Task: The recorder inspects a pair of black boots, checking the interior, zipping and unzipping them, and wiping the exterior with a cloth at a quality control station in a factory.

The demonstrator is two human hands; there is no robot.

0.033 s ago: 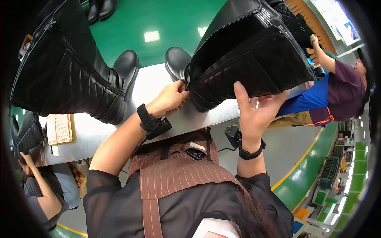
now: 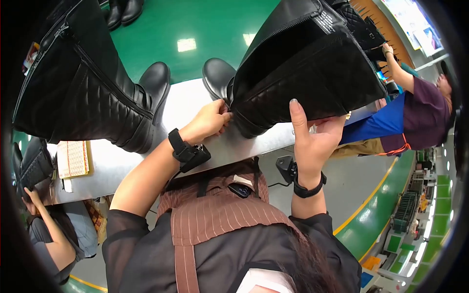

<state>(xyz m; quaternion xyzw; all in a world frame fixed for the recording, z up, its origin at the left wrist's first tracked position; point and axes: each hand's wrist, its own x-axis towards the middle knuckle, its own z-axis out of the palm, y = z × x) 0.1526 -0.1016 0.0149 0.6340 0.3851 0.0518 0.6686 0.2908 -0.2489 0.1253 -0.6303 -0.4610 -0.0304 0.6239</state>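
Observation:
A tall black boot stands on the metal table right of centre. Its side zip is undone and its shaft gapes toward me. At the ankle, my left hand pinches the lower end of the zip; the zip pull itself is hidden by the fingertips. My right hand holds the shaft from the near side, thumb up against the leather, the other fingers partly hidden behind its lower edge. To the left a second tall black boot, with quilted panel and strap, stands with its zip closed. Neither hand touches it.
The shiny metal table runs across in front of me. A yellow-edged patterned booklet lies at its left. One co-worker handles a boot at the left; another works at the right. More black boots appear beyond the table.
My right hand has shifted slightly, its fingers drawn in further at the shaft's edge. My left hand stays at the zip. The boots look unmoved.

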